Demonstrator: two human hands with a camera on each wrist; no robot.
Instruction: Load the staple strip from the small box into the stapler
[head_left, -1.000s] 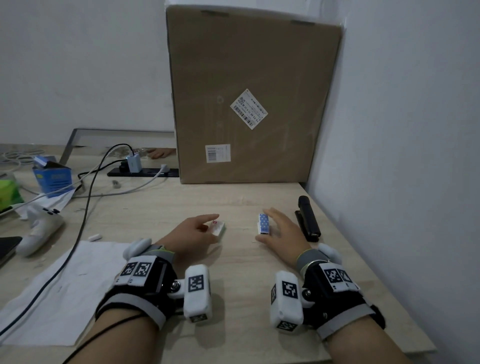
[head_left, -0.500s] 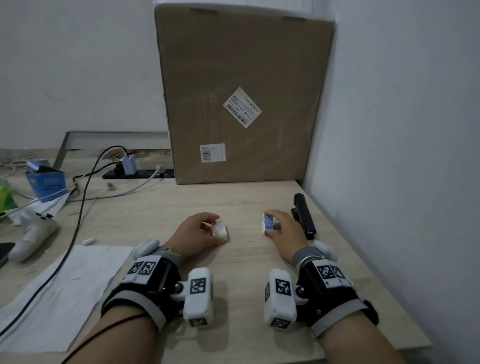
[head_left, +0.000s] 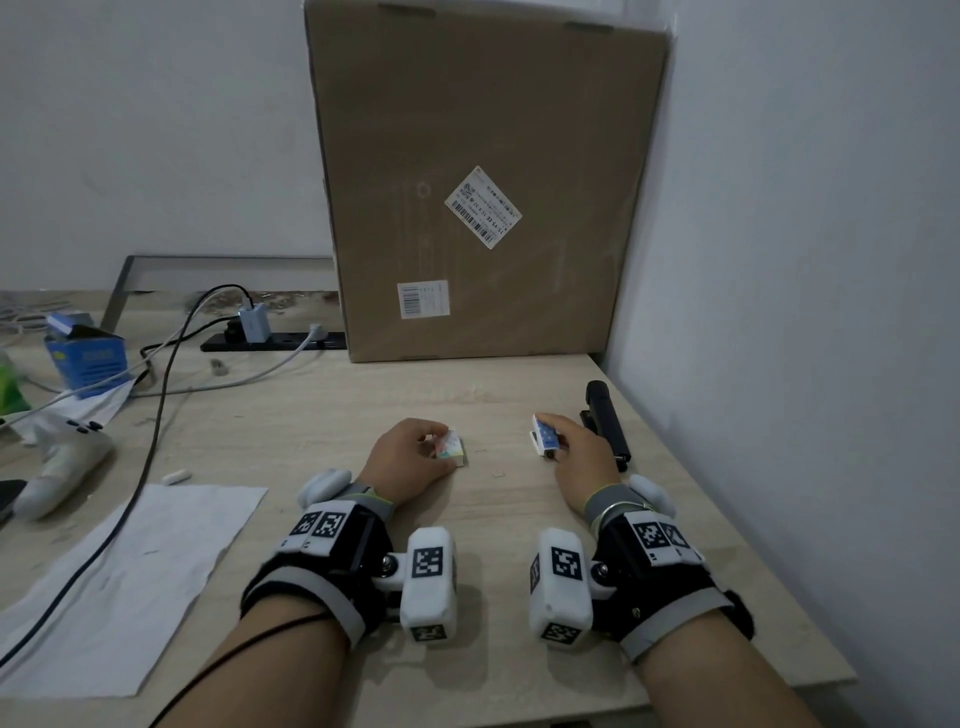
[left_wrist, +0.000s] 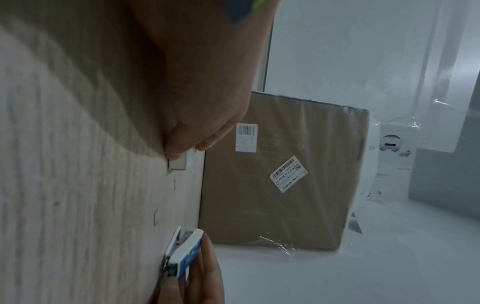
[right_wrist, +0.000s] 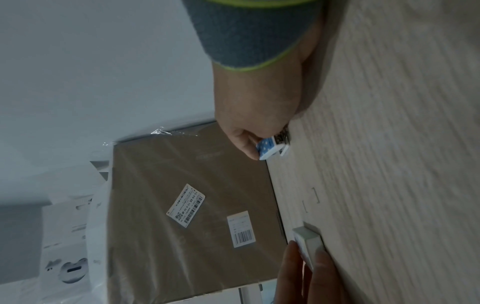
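Since a moment ago the left hand (head_left: 410, 454) has curled onto the small box (head_left: 451, 447), while the right hand (head_left: 574, 457) pinches the blue stapler (head_left: 545, 437), apparently tipped open, on the worktop (head_left: 322, 415). Pin the box down and slide the strip out straight.

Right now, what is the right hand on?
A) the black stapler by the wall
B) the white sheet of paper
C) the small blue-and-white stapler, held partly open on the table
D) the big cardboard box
C: the right hand grips the small blue-and-white stapler, its top lifted off its base in the left wrist view; the black stapler lies untouched beside it.
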